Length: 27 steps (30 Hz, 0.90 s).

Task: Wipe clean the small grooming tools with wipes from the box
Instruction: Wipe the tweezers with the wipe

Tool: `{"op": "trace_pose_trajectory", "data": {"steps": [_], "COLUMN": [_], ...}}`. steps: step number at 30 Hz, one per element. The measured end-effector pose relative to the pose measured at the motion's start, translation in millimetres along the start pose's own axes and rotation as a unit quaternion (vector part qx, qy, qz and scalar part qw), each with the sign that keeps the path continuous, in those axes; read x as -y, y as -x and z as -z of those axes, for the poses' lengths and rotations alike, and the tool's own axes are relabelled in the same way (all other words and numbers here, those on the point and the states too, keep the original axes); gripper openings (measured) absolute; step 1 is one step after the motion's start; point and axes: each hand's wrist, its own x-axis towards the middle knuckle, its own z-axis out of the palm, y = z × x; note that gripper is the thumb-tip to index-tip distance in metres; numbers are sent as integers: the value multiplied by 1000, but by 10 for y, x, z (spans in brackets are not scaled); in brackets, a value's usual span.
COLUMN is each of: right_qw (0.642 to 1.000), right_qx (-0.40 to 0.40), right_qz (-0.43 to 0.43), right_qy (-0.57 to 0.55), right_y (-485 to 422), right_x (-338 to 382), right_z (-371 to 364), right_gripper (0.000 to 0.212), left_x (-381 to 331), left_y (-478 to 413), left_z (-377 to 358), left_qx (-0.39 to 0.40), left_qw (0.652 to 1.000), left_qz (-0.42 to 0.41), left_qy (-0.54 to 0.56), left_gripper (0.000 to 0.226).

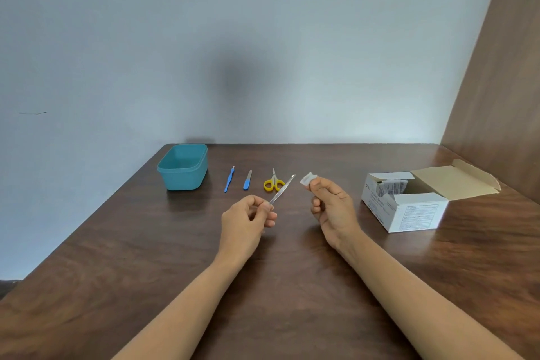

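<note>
Brown table (pixel 146 242), tweezers (pixel 285 187) base hidden by fingers (pixel 267 207)

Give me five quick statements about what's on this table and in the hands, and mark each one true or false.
1. The left hand holds metal tweezers. True.
2. The right hand is empty. False: its fingertips pinch a small white wipe.
3. The wipe box is shut. False: its flap is folded back and packets show inside.
4. The yellow-handled scissors lie on the table. True.
5. The teal container holds the blue-handled tools. False: it looks empty; the cuticle tool and nail file lie beside it.
</note>
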Motion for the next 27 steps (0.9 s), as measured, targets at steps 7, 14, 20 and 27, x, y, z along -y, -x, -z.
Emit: {"op": "trace_pose_trajectory", "data": {"steps": [7,14,20,27], "right_qw": [1000,999,999,997], "right_qx": [12,20,20,28], "right_qz": [-5,-12,-15,-19], "right_qy": [20,31,40,65], "right_y": [4,17,6,2], "right_x": [-12,8,-3,-7], "right_z": [2,11,13,11], "right_gripper": [11,15,15,5], "left_x": [-8,-10,6,22], "left_y": [4,-5,-21,-43], "left_z": [-1,-21,-7,10], "left_qx": [11,23,23,29], "left_qw": [999,997,997,994], "left_qz": [-33,-50,-53,-75], "left_qy": [-31,-48,-56,-78], "left_gripper": [16,12,12,12]}}
